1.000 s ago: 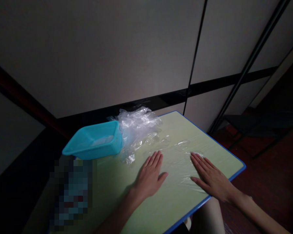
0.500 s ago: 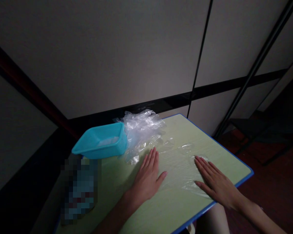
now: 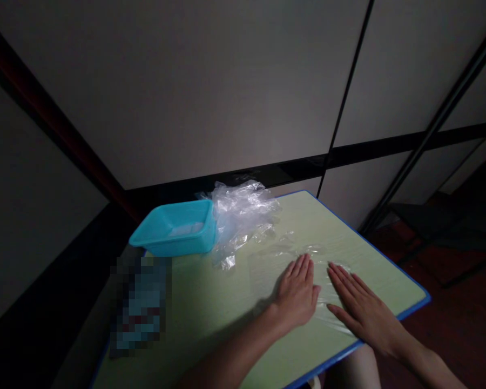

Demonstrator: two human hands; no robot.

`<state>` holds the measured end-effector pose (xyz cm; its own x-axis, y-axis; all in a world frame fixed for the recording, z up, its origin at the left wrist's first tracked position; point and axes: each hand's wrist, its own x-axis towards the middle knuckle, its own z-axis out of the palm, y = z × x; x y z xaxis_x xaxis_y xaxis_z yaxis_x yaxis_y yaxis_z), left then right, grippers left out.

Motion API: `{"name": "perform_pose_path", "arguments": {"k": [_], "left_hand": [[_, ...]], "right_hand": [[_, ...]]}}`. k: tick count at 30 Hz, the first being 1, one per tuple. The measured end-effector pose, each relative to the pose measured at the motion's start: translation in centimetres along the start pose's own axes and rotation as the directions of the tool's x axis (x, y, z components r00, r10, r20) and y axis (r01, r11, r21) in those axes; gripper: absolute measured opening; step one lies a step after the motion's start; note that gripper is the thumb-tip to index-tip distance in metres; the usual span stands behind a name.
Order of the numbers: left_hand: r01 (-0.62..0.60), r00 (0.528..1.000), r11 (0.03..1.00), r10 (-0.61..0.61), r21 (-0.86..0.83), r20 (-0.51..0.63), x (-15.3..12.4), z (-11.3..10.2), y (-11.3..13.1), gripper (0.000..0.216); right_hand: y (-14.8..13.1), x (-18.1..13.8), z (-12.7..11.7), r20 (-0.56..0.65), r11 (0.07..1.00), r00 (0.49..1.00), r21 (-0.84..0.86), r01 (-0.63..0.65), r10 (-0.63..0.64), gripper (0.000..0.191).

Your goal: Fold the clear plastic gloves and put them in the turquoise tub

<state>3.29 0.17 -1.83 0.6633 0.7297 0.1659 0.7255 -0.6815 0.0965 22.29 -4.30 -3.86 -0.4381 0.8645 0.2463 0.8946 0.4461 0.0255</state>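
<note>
A clear plastic bag (image 3: pixel 263 267) lies spread flat on the pale green tabletop (image 3: pixel 202 319). My left hand (image 3: pixel 297 294) rests palm down on it, fingers stretched out and holding nothing. To its right, my right hand (image 3: pixel 362 310) presses flat on the bag's right part near the table's edge, fingers extended and thumb apart. Small wrinkles show in the film between and beyond the hands. Both palms hide part of the bag.
A crumpled heap of clear plastic bags (image 3: pixel 243 210) lies at the table's back. Beside it a turquoise plastic basin (image 3: pixel 178 229) holds something whitish. A blurred-out item (image 3: pixel 141 305) is at the left edge. Behind stand pale cabinet panels (image 3: pixel 227 97).
My left hand has slid right across the plastic, closer to my right hand. The right hand stays about where it was. The view has shifted slightly.
</note>
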Motion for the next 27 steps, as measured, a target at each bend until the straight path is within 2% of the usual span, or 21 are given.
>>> {"name": "perform_pose_path", "arguments": {"k": [6,9,16,22,25,27], "left_hand": [[0.108,0.994,0.992,-0.109,0.067,0.005,-4.3,-1.4,-4.4,0.054],[0.145,0.988,0.985,-0.149,0.089,0.034,-5.6,-1.8,-5.8,0.056],[0.148,0.988,0.985,-0.151,0.087,0.030,-6.0,-2.0,-6.1,0.059],[0.141,0.990,0.987,-0.142,0.073,0.004,-6.2,-1.5,-6.3,0.059],[0.146,0.989,0.987,-0.146,0.064,-0.004,-6.3,-1.4,-6.3,0.059],[0.150,0.989,0.987,-0.150,0.055,0.000,-6.2,-1.5,-6.3,0.059]], "right_hand": [[0.0,-0.1,-0.3,0.011,0.999,1.000,0.035,-0.016,0.016,0.074],[0.0,-0.1,-0.3,0.018,0.999,1.000,0.047,-0.027,0.026,0.074],[0.2,0.0,-0.2,0.043,0.997,0.998,0.071,-0.040,0.037,0.075],[3.4,-1.2,-0.1,0.108,0.982,0.980,0.076,-0.175,0.166,0.080],[3.7,0.9,-1.3,0.123,0.974,0.973,0.091,-0.206,0.194,0.077],[2.8,3.8,-2.1,0.133,0.985,0.988,0.144,-0.100,0.081,0.072]]}}
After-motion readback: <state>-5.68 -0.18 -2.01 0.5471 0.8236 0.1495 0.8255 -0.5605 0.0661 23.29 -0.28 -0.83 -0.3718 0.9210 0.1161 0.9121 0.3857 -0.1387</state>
